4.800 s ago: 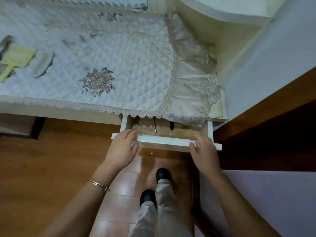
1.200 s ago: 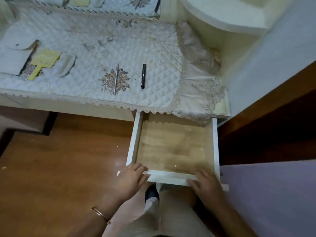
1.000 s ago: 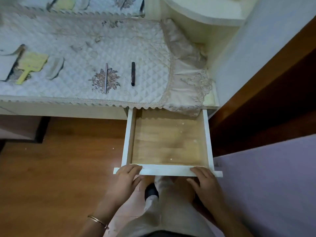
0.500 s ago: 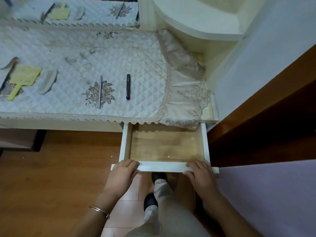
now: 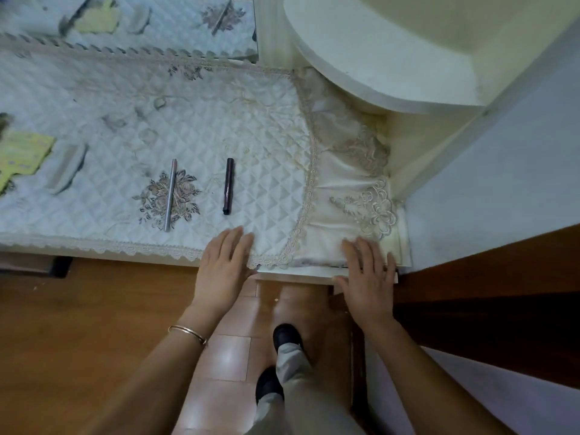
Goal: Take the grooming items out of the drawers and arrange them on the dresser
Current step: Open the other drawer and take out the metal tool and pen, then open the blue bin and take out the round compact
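Observation:
The white drawer [image 5: 295, 273] is pushed in; only its front edge shows under the lace cloth. My left hand [image 5: 224, 266] lies flat with straight fingers over the dresser's front edge. My right hand [image 5: 368, 273] is flat too, fingers on the cloth, palm at the drawer front. On the quilted white cloth [image 5: 194, 127] lie a slim silver pencil [image 5: 169, 196] and a short dark tube [image 5: 228, 186], side by side. Further left are a white curved comb [image 5: 67, 171] and a yellow handled item [image 5: 18, 155]. Neither hand holds anything.
A mirror [image 5: 141, 23] stands at the back of the dresser. A rounded cream shelf [image 5: 376, 58] overhangs the right end. A pale wall and dark wooden frame [image 5: 486, 277] close the right side. My feet stand on the wooden floor [image 5: 78, 334] below.
The drawer, open and empty half a second ago, has slid shut. Both hands moved forward with it and now lie flat at the dresser's edge.

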Available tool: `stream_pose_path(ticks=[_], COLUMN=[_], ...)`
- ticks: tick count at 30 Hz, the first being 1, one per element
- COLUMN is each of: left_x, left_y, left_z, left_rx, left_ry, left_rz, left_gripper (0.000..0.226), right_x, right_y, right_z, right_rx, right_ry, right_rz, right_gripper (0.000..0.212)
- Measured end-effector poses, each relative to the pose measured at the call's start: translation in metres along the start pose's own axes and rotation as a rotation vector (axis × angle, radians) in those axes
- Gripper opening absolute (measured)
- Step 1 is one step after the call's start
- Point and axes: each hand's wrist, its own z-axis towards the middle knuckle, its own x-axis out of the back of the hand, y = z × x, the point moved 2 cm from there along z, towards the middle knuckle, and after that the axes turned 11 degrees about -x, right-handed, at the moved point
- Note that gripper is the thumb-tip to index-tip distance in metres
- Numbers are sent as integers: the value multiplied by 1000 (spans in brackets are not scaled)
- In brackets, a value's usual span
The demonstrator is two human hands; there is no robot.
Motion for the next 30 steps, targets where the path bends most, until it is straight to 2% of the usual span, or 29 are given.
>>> stream_pose_path(ticks=[3,7,12,15,17,19,21,25,30], left_x=[-2,-5,1,13,17,16,12,7,-3], left_y=[0,2,14,15,11,5,-2,-11,-1], left_z=[12,11,-6,-40,-75,-118,-170,-291,-452], left_rx=[76,95,59,124,265,468,599,804,1248], left_ry=[37,5,-101,-104,-151,-226,-298,-374,-386], left_rz=[13,44,11,-53,-150,-363,-506,-652,-829], left_gripper=[45,49,67,53,42,34,32,30,30], right_x=[-3,-5,-1,7,11,15,20,9,-15], right_y=[-3,-3,-6,-9,-11,-16,-22,-45,-100], right_z=[15,17,11,0,-13,-30,-50,-111,-197], right_rx=[-14,20,16,26,1,-13,-17,32,29], right_ry=[15,-7,-101,-186,-240,-237,-267,-558,-949], right_rz=[-4,-46,-40,-7,11,16,8,38,-17], right_gripper=[81,78,74,73,72,74,70,54,43])
